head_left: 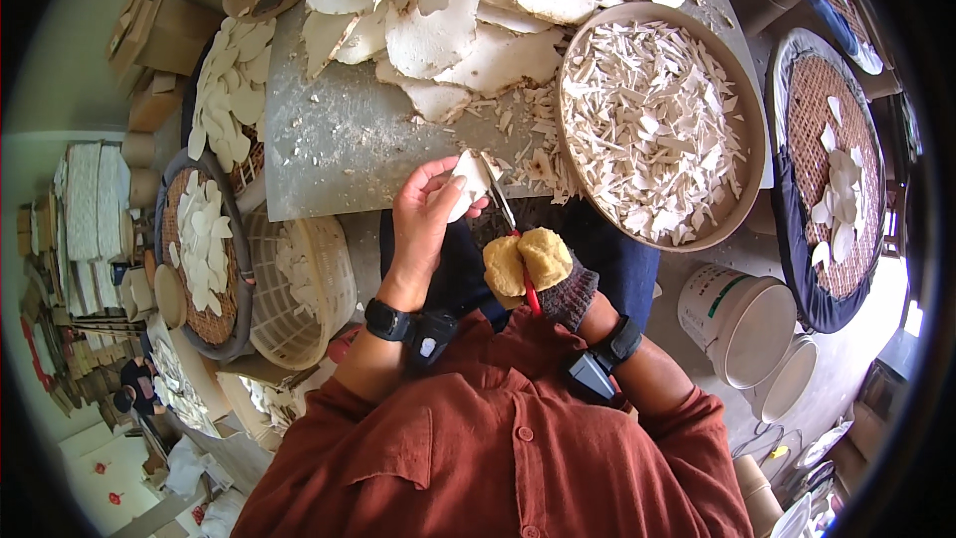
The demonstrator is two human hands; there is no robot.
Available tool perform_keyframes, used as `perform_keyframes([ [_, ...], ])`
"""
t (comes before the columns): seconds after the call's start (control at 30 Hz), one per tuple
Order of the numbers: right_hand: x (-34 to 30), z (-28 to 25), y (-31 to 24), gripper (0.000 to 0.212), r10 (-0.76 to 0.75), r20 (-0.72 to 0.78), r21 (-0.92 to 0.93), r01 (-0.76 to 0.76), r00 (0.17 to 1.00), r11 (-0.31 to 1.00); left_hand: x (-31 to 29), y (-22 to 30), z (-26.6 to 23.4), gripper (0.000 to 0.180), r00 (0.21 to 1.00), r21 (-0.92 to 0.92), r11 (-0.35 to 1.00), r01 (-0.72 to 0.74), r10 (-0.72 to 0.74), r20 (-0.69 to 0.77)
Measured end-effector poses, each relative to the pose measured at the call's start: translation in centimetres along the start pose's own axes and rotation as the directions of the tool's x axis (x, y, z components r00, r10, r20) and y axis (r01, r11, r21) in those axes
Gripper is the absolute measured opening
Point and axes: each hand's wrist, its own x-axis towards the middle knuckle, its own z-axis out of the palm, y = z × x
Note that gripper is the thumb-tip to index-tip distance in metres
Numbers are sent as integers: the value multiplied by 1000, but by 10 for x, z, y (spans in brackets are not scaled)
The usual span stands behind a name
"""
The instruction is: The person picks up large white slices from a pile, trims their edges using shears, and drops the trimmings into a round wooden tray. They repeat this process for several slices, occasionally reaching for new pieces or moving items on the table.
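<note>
My left hand (422, 219) pinches a thin, flat white slice (468, 182) upright between thumb and fingers, over the near edge of the grey table. Closed round a pair of scissors (505, 207) is my right hand (574, 297), in a dark knitted glove. Yellow foam padding (544, 257) wraps the red handles and hides most of the fingers. The blades point up along the right edge of the slice; whether they touch it I cannot tell. Beyond my hands lies a heap of large white slices (428, 35) with brownish edges.
A round tray (754, 159) full of white chips overhangs the front right of the grey table (334, 159). Right of it stand a cloth-rimmed woven sieve (809, 110) and white buckets (712, 314). A plastic basket (337, 289) and another sieve (186, 289) with slices are on the left.
</note>
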Motion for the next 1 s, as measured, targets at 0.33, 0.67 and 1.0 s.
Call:
perform_keyframes([
  [0.33, -5, 1, 13, 26, -127, -5, -176, 124, 992, 977, 18, 12, -18, 23, 971, 144, 981, 127, -153, 185],
  [0.67, -12, 1, -6, 40, -459, -40, -398, 407, 888, 822, -6, 44, -57, 26, 978, 297, 949, 103, -151, 144],
  [1.0, -22, 6, -19, 33, -492, 75, -68, 497, 867, 865, -61, 112, -192, 25, 876, 893, 442, -78, 459, -151],
])
